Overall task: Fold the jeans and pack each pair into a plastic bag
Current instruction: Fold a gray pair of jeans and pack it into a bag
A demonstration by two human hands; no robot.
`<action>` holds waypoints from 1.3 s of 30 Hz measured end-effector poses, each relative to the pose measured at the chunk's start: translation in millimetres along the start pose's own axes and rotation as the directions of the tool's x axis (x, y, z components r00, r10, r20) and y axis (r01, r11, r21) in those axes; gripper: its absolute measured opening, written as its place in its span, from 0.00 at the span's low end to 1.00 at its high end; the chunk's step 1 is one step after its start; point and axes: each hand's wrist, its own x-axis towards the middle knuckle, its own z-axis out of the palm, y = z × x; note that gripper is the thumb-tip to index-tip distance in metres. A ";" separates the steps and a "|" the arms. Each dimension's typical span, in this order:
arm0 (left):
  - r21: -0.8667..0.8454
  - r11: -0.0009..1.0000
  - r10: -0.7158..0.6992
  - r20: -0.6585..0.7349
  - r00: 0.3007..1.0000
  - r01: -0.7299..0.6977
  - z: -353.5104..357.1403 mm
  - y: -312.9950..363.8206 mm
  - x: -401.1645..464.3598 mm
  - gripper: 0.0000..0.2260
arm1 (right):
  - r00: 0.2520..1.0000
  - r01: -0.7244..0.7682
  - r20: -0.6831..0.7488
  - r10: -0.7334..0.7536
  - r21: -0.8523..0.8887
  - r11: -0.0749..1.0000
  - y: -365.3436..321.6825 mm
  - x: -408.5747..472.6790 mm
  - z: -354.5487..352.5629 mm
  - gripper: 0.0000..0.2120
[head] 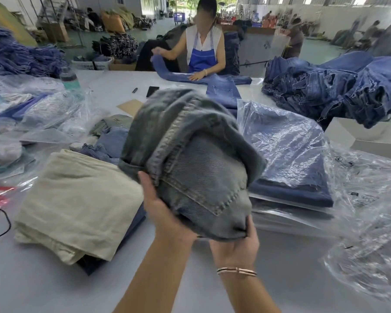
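Here, both hands lift a bulky, folded pair of grey-blue washed denim jeans [190,159] above the middle of the pale grey worktop [54,283]. The left hand [165,211] cups the bundle's near left side, fingers closed on the cloth; the right hand [237,242], with a thin rose-gold bracelet [236,271] on its wrist, grips the near lower corner. Just left lies a folded cream cloth stack [77,206]. Toward the right edge sit clear plastic bags of dark blue folded jeans [287,154].
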 end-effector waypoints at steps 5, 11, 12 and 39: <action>0.154 0.988 0.029 -0.168 0.985 -0.002 -46.1 41.3 3.9 0.13 | 0.941 0.336 0.075 -0.329 -0.291 0.896 -21.8 -16.5 7.3 0.17; -0.016 0.979 -0.199 -0.314 0.928 0.205 -102.0 18.7 -15.1 0.12 | 0.644 0.692 0.556 -0.525 -0.716 0.092 -38.5 -47.5 -4.7 0.10; -0.049 0.977 -0.213 -0.323 0.922 0.208 -109.4 14.4 -19.7 0.14 | 0.493 0.746 0.775 -0.395 -0.610 -0.265 -45.3 -48.9 -12.4 0.14; 0.898 -0.182 -0.289 0.342 0.894 -0.402 -168.3 -60.3 -78.5 0.25 | 0.846 0.182 0.106 -0.522 -0.979 0.096 -40.0 -44.2 -110.9 0.12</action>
